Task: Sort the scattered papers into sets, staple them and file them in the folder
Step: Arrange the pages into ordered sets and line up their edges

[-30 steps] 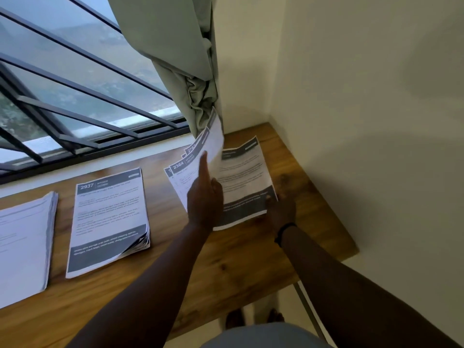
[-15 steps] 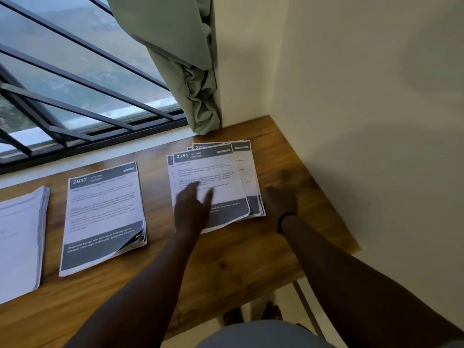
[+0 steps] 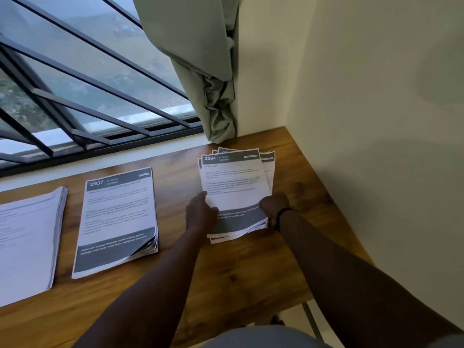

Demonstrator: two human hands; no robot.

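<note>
A loose stack of printed sheets headed 2384 (image 3: 233, 187) lies at the right end of the wooden table (image 3: 251, 272), its pages fanned and uneven. My left hand (image 3: 199, 213) grips its lower left edge and my right hand (image 3: 273, 205) grips its lower right edge. A second stack headed 2937 (image 3: 118, 219) lies flat in the middle of the table with curled lower corners. A third, thicker pile of sheets (image 3: 27, 244) rests at the far left, partly cut off by the frame. No stapler or folder is in view.
A barred window (image 3: 75, 96) runs along the table's far side, with a green curtain (image 3: 200, 71) hanging into the corner. A white wall (image 3: 376, 121) closes the right side. The table's right edge drops to the floor near a metal leg (image 3: 310, 320).
The sheets my left hand held up a second ago came down onto the right stack. Both hands have since closed on that stack's lower edges.
</note>
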